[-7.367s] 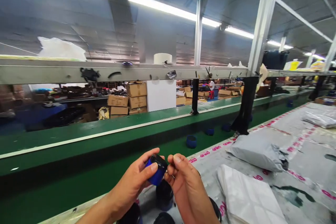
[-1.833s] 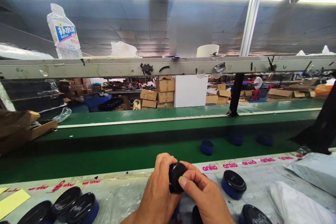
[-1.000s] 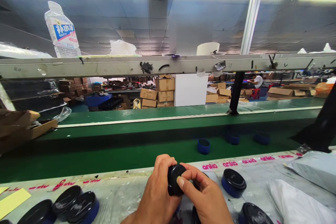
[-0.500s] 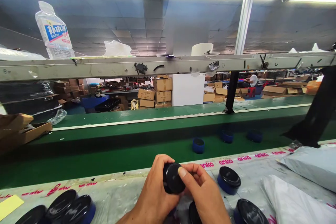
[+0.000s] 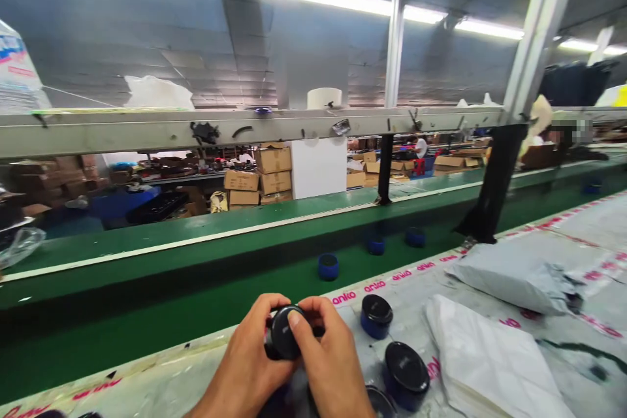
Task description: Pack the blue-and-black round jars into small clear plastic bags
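Between my hands, above the front table, is a small round device (image 5: 285,333) with a glossy black top, tilted toward me. My left hand (image 5: 247,356) wraps its left side. My right hand (image 5: 333,353) grips the right edge, its thumb pressed on the black face. The fingers behind the device are partly hidden. To the right of my right hand stand similar round pieces with black tops and blue sides: one black-and-blue piece (image 5: 376,315) farther off, another (image 5: 405,372) nearer. More are partly covered below my hands.
A green conveyor belt (image 5: 147,307) runs across, carrying several blue round pieces (image 5: 328,266). White bags (image 5: 484,359) and a grey plastic packet (image 5: 514,277) lie at right on the plastic-covered table. A beam (image 5: 274,125) and black-wrapped posts (image 5: 494,189) stand beyond.
The view has swung to the right, so the belt and table pieces appear farther left. Both hands still hold the round device; more of the right side of the table shows.
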{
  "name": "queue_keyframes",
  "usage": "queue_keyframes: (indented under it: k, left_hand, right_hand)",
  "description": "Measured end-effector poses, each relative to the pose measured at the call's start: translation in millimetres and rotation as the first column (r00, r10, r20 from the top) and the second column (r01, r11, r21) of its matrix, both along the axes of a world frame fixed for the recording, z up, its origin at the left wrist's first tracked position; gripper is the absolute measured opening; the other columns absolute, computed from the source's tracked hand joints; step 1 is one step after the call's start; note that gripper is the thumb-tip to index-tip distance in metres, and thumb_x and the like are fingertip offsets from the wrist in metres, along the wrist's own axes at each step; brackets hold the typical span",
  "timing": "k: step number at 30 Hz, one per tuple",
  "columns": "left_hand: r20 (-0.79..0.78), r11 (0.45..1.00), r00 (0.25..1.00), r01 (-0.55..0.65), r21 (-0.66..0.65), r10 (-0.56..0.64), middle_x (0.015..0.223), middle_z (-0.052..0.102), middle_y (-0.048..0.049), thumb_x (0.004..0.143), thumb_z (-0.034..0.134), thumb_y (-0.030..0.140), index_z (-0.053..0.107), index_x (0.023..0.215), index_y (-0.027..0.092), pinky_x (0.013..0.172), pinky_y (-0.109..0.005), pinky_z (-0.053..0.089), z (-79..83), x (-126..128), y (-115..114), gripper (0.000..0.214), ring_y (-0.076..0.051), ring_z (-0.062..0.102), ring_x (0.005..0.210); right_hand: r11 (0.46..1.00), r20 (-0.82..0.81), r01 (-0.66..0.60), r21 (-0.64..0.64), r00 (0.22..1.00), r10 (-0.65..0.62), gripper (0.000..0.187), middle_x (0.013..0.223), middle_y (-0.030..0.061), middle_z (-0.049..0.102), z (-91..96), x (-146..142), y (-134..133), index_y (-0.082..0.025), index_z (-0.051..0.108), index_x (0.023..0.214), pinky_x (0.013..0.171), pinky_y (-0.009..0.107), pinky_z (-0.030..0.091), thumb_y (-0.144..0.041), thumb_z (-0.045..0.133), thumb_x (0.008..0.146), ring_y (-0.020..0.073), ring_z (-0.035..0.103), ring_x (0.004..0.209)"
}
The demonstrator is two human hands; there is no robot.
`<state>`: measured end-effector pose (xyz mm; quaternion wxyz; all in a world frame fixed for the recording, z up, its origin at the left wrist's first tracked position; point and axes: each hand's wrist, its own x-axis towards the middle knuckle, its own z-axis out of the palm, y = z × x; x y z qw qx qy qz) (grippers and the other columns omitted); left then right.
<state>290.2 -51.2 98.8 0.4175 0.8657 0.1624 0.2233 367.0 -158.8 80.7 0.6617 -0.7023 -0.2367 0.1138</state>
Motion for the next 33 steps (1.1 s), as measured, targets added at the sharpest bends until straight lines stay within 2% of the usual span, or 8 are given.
queue_keyframes:
  k: [6,9,12,17,20,23,27,33]
  left_hand:
    - [-0.079,0.992,0.997,0.016,0.123,-0.007,0.104,0.068,0.0016,0.068,0.066,0.023,0.055,0.108,0.025,0.079,-0.033,0.048,17.1,14,-4,0.041,-0.023,0.064,0.091]
    - [-0.129,0.991,0.988,0.096,0.09,-0.084,0.1,0.068,0.0034,0.067,0.074,0.023,0.055,0.11,0.025,0.082,-0.032,0.046,24.3,30,-10,0.047,-0.022,0.063,0.09]
    - [-0.156,0.986,0.979,0.147,0.074,-0.135,0.097,0.069,0.0047,0.064,0.075,0.018,0.056,0.109,0.026,0.081,-0.031,0.044,26.2,47,-23,0.049,-0.021,0.063,0.089]
    - [-0.195,0.929,0.933,0.336,0.156,-0.304,0.114,0.066,-0.0001,0.065,0.073,0.018,0.054,0.119,0.027,0.095,-0.038,0.044,11.7,66,-47,0.058,-0.025,0.06,0.106]
    - [-0.251,0.855,0.905,0.412,0.315,-0.344,0.128,0.064,-0.001,0.064,0.064,0.013,0.053,0.124,0.029,0.12,-0.053,0.014,-0.9,76,-55,0.063,-0.026,0.057,0.119]
    - [-0.298,0.823,0.901,0.415,0.388,-0.314,0.123,0.067,-0.0001,0.063,0.06,0.012,0.053,0.121,0.029,0.123,-0.055,-0.002,-5.9,85,-60,0.061,-0.024,0.06,0.116]
    - [-0.314,0.835,0.906,0.395,0.384,-0.284,0.105,0.071,0.0005,0.063,0.072,0.022,0.054,0.113,0.026,0.124,-0.051,0.002,-4.0,89,-68,0.053,-0.023,0.065,0.101]
    - [-0.411,0.85,0.886,0.375,0.369,-0.213,0.115,0.069,-0.0047,0.064,0.074,0.024,0.058,0.112,0.025,0.121,-0.058,0.01,-12.0,94,-67,0.051,-0.029,0.06,0.116]
  right_hand:
    - [1.0,-0.018,0.009,0.005,1.0,-0.009,0.026,0.096,0.0045,0.073,19.0,13,-15,-0.022,0.067,0.097,0.077,0.032,0.049,-0.04,0.069,0.078,0.0254,0.066,0.092]
    - [0.994,-0.005,0.041,0.101,0.999,-0.041,0.043,0.092,0.0047,0.072,34.3,33,-50,-0.021,0.068,0.092,0.072,0.031,0.048,-0.06,0.051,0.09,0.023,0.064,0.085]
    - [0.971,0.015,0.19,0.149,0.981,-0.194,0.048,0.092,0.0041,0.07,39.2,54,-95,-0.021,0.069,0.092,0.073,0.031,0.049,-0.067,0.058,0.084,0.0233,0.063,0.089]
    - [0.933,0.038,0.358,0.04,0.932,-0.36,0.049,0.09,0.0034,0.07,14.0,75,-156,-0.021,0.069,0.091,0.07,0.031,0.05,-0.068,0.065,0.078,0.0231,0.063,0.083]
    - [0.909,0.078,0.417,-0.021,0.907,-0.415,0.049,0.086,0.0039,0.07,-5.8,85,-188,-0.02,0.068,0.094,0.063,0.031,0.051,-0.068,0.06,0.083,0.0206,0.062,0.071]
    - [0.847,0.268,0.518,-0.122,0.839,-0.474,0.045,0.094,0.0061,0.072,-22.1,96,-223,-0.022,0.068,0.099,0.061,0.031,0.053,-0.063,0.054,0.089,0.0227,0.066,0.078]
    - [0.804,0.678,0.533,-0.262,0.695,-0.239,0.026,0.112,0.0057,0.072,-46.1,100,-257,-0.028,0.071,0.102,0.08,0.035,0.057,-0.048,0.056,0.094,0.0254,0.067,0.103]
    - [0.76,0.884,0.532,-0.373,0.452,0.117,0.029,0.119,0.0085,0.07,-81.1,96,-266,-0.028,0.066,0.118,0.086,0.042,0.059,-0.03,0.066,0.089,0.0284,0.067,0.107]
